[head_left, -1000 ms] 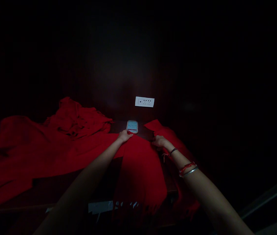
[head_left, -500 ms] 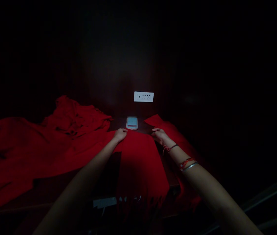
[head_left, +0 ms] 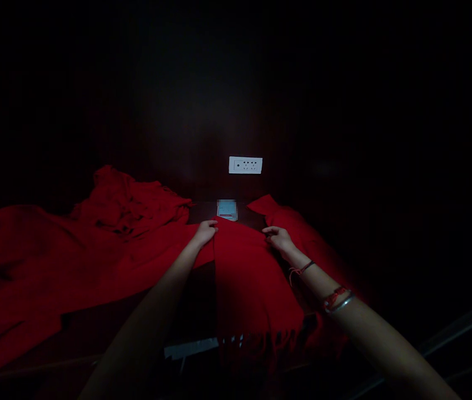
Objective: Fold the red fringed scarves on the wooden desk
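A red fringed scarf [head_left: 246, 272] lies across the dark table, its fringe hanging over the front edge. My left hand [head_left: 206, 232] pinches it at the far left corner. At the far right corner my right hand [head_left: 278, 239], with bracelets on the wrist, has its thumb and fingers closed on the edge. Just beyond the scarf is a phone-like flat thing [head_left: 227, 209] with a lit, blurred face; the scarf hides its near end.
More red cloth [head_left: 89, 250] spreads and bunches up on the left. Another folded red cloth [head_left: 302, 228] lies on the right. A white wall socket [head_left: 245, 165] is at the back. A pale strip [head_left: 189, 348] shows below the table's front edge. Surroundings are very dark.
The scarf has shifted to the right, its far left corner now reaching the phone-like thing's near end. My right hand has moved right and slightly nearer; my left hand has hardly moved.
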Demonstrator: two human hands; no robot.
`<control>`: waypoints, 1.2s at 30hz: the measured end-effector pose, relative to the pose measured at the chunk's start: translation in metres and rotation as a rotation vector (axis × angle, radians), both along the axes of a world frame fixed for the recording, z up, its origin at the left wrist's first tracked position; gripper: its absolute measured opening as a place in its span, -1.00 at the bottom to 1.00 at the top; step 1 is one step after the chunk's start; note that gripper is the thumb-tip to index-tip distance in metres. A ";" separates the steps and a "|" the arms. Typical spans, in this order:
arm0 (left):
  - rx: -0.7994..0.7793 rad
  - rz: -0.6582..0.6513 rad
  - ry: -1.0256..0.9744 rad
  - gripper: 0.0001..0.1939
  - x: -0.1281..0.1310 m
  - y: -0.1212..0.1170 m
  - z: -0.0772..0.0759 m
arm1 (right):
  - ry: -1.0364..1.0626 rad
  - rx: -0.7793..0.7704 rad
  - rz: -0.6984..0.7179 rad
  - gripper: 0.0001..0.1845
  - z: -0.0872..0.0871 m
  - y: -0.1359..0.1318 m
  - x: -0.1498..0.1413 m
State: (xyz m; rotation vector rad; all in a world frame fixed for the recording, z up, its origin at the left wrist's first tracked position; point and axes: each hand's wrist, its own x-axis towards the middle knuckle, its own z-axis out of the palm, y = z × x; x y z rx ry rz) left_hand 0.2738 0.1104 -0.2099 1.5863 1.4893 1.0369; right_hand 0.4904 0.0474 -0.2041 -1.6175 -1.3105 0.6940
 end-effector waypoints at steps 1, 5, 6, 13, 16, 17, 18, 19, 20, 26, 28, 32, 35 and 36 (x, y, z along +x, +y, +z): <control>-0.002 0.001 0.009 -0.58 0.001 0.000 -0.001 | -0.134 0.033 0.032 -0.69 0.000 0.001 0.001; -0.063 -0.024 0.031 -0.46 0.002 -0.011 0.006 | -0.474 0.094 0.152 -0.72 0.006 0.006 -0.003; -0.113 -0.055 0.039 -0.41 0.001 -0.016 0.010 | -0.476 0.060 0.150 -0.67 0.008 0.008 -0.005; -0.450 -0.433 -0.064 -0.41 -0.002 -0.046 0.036 | -0.173 -0.167 0.067 -0.47 0.016 0.010 -0.005; -0.437 -0.370 -0.239 -0.66 -0.002 -0.043 0.036 | -0.062 -0.186 0.092 -0.49 0.018 -0.004 -0.001; -0.446 -0.337 -0.273 -0.70 -0.003 -0.041 0.034 | -0.015 -0.194 0.102 -0.49 0.018 -0.010 0.000; -0.462 -0.314 -0.291 -0.70 -0.003 -0.040 0.033 | 0.029 -0.202 0.112 -0.48 0.018 -0.016 0.002; -0.483 -0.305 -0.297 -0.69 -0.004 -0.039 0.032 | 0.063 -0.210 0.123 -0.47 0.017 -0.021 0.002; -0.500 -0.295 -0.288 -0.68 -0.004 -0.039 0.030 | 0.085 -0.214 0.132 -0.45 0.015 -0.025 0.002; -0.440 -0.191 -0.151 -0.53 0.002 -0.042 0.024 | 0.269 -0.091 0.042 -0.43 0.005 -0.029 -0.009; -0.396 -0.174 -0.168 -0.52 0.003 -0.042 0.025 | 0.312 -0.018 0.015 -0.45 0.009 -0.029 -0.015; -0.343 -0.208 -0.367 -0.66 -0.003 -0.041 0.037 | 0.325 0.200 0.148 -0.53 0.025 -0.036 -0.026; -0.367 -0.241 -0.329 -0.77 -0.009 -0.043 0.043 | 0.389 0.238 0.282 -0.54 0.031 -0.041 -0.033; -0.370 -0.221 -0.256 -0.76 -0.010 -0.043 0.043 | 0.432 0.190 0.303 -0.52 0.031 -0.041 -0.035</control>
